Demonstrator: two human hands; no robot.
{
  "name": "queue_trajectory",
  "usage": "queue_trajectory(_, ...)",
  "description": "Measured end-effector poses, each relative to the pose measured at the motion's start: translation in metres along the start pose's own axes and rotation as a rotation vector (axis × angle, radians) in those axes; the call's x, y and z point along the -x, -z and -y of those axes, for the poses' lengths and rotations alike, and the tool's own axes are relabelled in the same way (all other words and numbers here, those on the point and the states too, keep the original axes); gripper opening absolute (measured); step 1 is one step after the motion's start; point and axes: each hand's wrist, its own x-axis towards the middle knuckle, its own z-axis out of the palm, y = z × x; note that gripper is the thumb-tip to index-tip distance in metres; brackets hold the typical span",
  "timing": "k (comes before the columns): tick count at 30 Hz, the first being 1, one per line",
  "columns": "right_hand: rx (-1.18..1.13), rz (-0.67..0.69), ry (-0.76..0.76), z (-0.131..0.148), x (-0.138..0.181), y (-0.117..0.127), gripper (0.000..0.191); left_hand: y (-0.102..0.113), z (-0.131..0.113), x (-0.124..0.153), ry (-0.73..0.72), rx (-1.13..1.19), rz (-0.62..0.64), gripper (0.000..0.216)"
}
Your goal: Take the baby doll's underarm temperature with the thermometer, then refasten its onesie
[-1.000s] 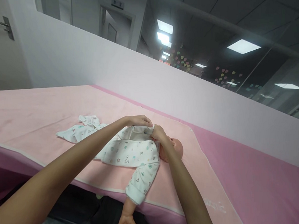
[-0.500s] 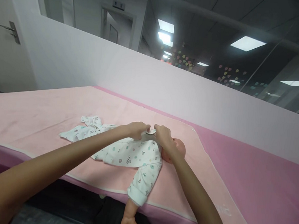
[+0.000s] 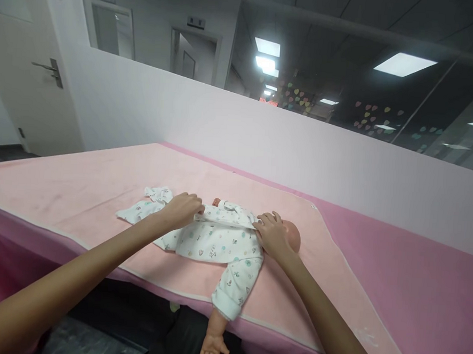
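A baby doll lies on its back across a pink mat (image 3: 113,164), its head (image 3: 292,236) to the right. It wears a white baby outfit (image 3: 220,244) with small printed figures. Closed on the outfit's front edge at the belly is my left hand (image 3: 184,210). My right hand (image 3: 273,234) is at the collar, thumb and fingers on the cloth edge, partly covering the doll's face. Between both hands the edge runs nearly straight. One sleeved doll arm (image 3: 215,342) hangs over the near edge; the other doll hand (image 3: 216,202) shows on the far side.
The mat lies on a pink-covered table (image 3: 397,235). A low white wall (image 3: 262,141) with dark glass above runs along the far side. A door (image 3: 38,74) with a lever handle stands at the left.
My left hand has moved left and down along the outfit from the chest to the belly. My right hand remains by the collar. The doll's far sleeve and hand now show.
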Motion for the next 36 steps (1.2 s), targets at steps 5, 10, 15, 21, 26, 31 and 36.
queue_trajectory(5, -0.12, -0.08, -0.042, 0.005, 0.019, 0.003, 0.028, 0.008, -0.002, 0.004, 0.02, -0.139, 0.138, 0.027)
queue_trajectory(10, -0.374, -0.234, -0.366, -0.027, 0.022, 0.004, 0.023, 0.01, -0.019, -0.048, -0.008, -0.087, -0.112, 0.032)
queue_trajectory(15, -0.816, -0.202, -0.669, -0.059, 0.023, -0.011, 0.03, -0.035, -0.047, -0.106, 0.162, 0.224, -0.044, 0.04)
queue_trajectory(21, -1.063, -0.235, -0.726, -0.072, 0.025, -0.028, 0.027, -0.075, -0.058, -0.117, 0.231, 0.283, 0.085, 0.05)
queue_trajectory(26, -1.351, -0.276, -0.786, -0.079, 0.028, -0.038, 0.034, -0.072, -0.058, -0.113, 0.299, 0.303, 0.143, 0.056)
queue_trajectory(31, -1.739, -0.142, -0.922, -0.076, 0.041, -0.045, 0.051, -0.073, -0.062, -0.109, 0.351, 0.265, 0.176, 0.057)
queue_trajectory(36, -2.049, 0.037, -1.021, -0.069, 0.049, -0.048, 0.06, -0.07, -0.062, -0.102, 0.374, 0.223, 0.189, 0.061)
